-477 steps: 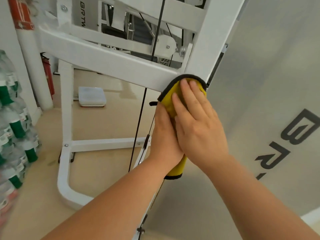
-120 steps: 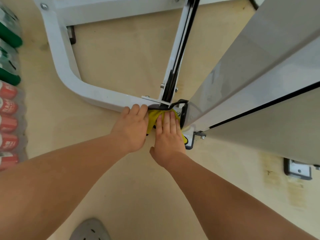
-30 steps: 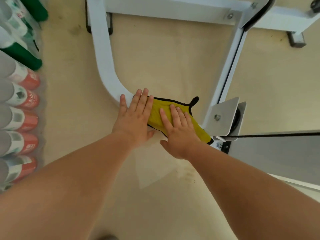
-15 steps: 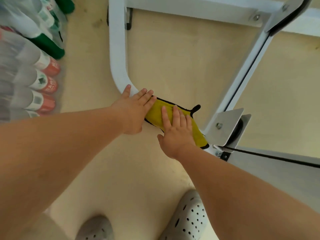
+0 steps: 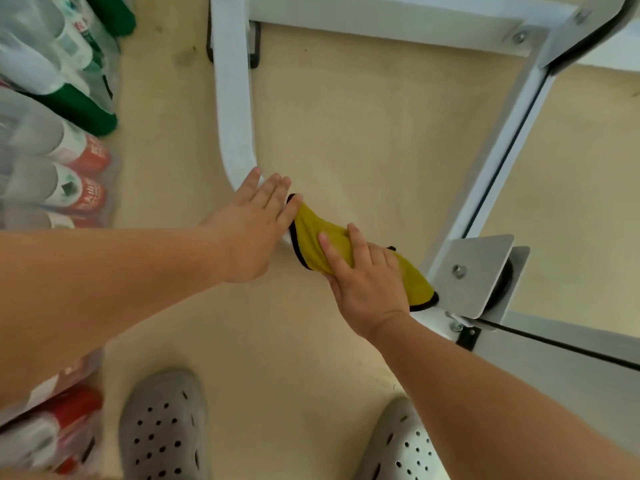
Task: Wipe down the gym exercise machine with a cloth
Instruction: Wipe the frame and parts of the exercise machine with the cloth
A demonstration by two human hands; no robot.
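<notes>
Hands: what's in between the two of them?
The head view shows the cloth between them, draped over the white bar. The left hand touches its end with its fingertips; the right hand holds it against the bar.

Blurred bottles (image 5: 59, 150) off left edge, grey shoes (image 5: 162, 427) off bottom edge
</notes>
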